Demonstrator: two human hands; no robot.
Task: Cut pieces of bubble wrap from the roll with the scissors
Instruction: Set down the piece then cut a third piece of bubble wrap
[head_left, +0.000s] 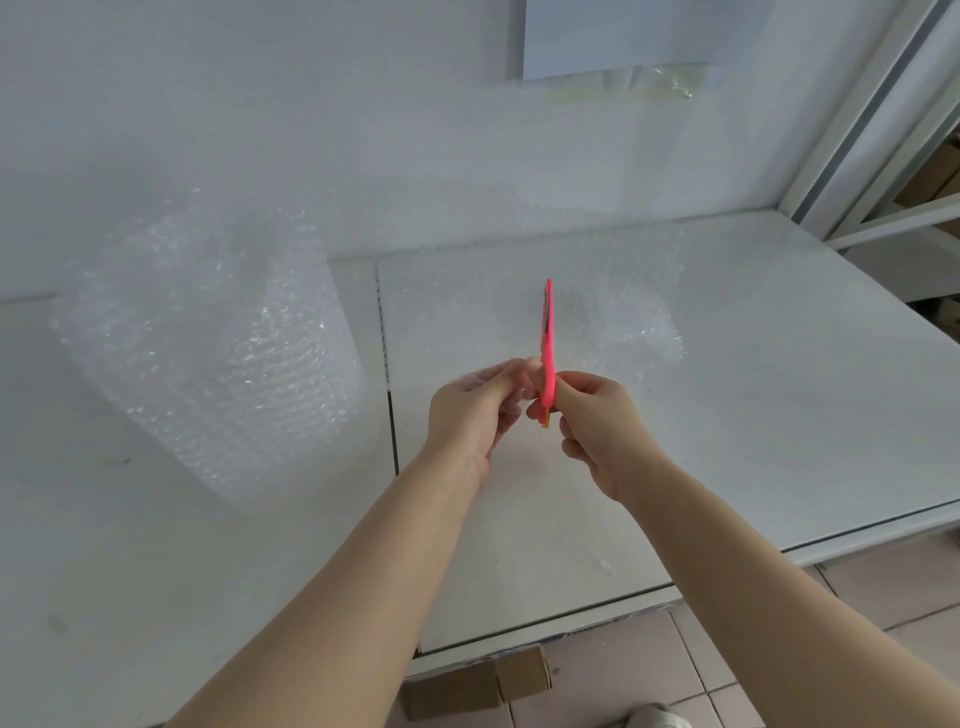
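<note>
A big roll of clear bubble wrap (208, 353) stands on the white table at the left. A sheet of bubble wrap (613, 312) runs from it across the table's back, lying flat to the right. Pink scissors (547, 343) point away from me, edge-on, above that sheet. My right hand (597, 431) grips their handle end. My left hand (475, 415) pinches the near edge of the sheet right beside the blades. Whether the blades are apart is hidden at this angle.
The white table (779, 415) has a seam down its middle and a front edge near my forearms. A paper sheet (618, 36) hangs on the back wall. A metal rack frame (883, 130) stands at the right. A cardboard piece (483, 680) lies on the tiled floor.
</note>
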